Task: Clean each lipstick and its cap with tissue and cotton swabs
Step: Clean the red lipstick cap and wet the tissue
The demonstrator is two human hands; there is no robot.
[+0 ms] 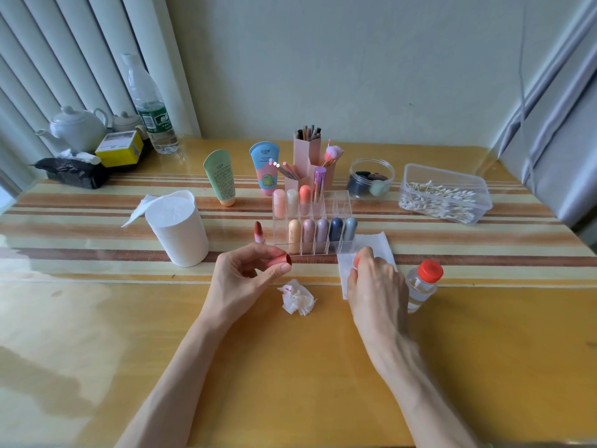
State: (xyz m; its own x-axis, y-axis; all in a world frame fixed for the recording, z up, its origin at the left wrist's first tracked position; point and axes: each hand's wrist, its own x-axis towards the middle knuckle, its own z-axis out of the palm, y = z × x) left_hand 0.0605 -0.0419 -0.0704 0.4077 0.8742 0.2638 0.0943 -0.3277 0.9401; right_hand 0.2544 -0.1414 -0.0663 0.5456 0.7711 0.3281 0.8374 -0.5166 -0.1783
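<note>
Head view: the left hand (245,273) pinches a red lipstick cap (280,260) between thumb and fingertips just above the counter (129,318). The right hand (374,282), fingers curled, pinches a flat tissue (378,245) lying beside the clear organizer (340,205). The uncapped lipstick (258,232) stands upright left of the organizer. A crumpled tissue (297,299) lies between the hands.

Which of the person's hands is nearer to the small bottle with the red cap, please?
Right. The right hand pinches the flat tissue directly beside the bottle, to its left; the left hand holds a red lipstick cap much farther left, past the crumpled tissue.
</note>
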